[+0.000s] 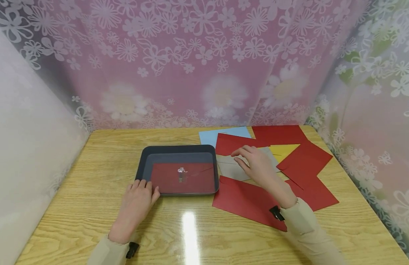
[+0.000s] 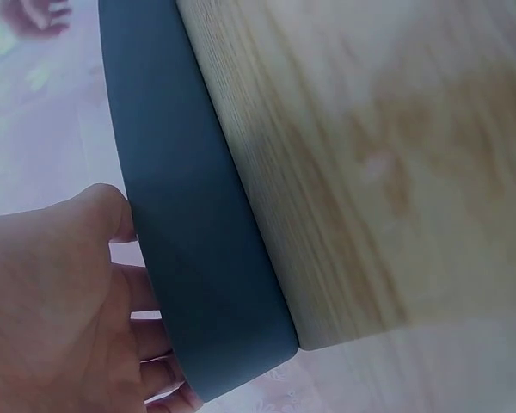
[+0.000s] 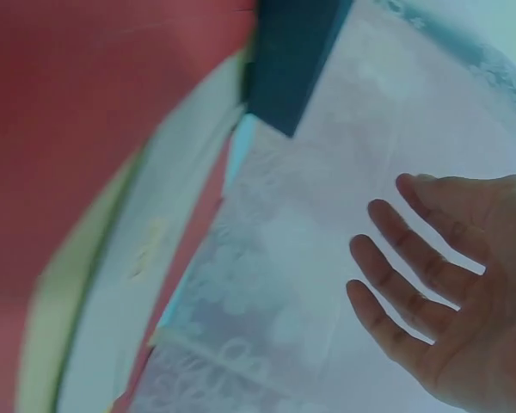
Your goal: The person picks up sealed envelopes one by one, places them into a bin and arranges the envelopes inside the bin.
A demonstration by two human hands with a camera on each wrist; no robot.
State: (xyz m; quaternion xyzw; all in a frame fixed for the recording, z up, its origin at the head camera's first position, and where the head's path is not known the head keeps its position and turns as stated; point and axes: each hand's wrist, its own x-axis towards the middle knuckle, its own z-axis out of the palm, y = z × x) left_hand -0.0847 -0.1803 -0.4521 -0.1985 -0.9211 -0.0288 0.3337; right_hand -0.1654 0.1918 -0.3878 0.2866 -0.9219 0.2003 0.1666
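Note:
A dark grey tray (image 1: 178,149) lies on the wooden table with a red envelope (image 1: 198,180) inside it. That envelope bears a small silvery flower print. My left hand (image 1: 138,198) grips the tray at its near left corner; in the left wrist view the thumb (image 2: 112,211) is at the rim and the other fingers pass behind the wall. To the right of the tray, my right hand (image 1: 257,165) hovers over a grey envelope (image 1: 231,169), its fingers spread and loosely bent, holding nothing. Nearer me lies another red envelope (image 1: 244,198), partly under the right forearm.
More red envelopes (image 1: 307,158) overlap at the right, with a yellow envelope (image 1: 284,151) partly covered among them. A light blue envelope (image 1: 207,137) lies at the back edge. Flowered curtains (image 1: 191,73) close off the far side and both sides of the wooden table (image 1: 102,158).

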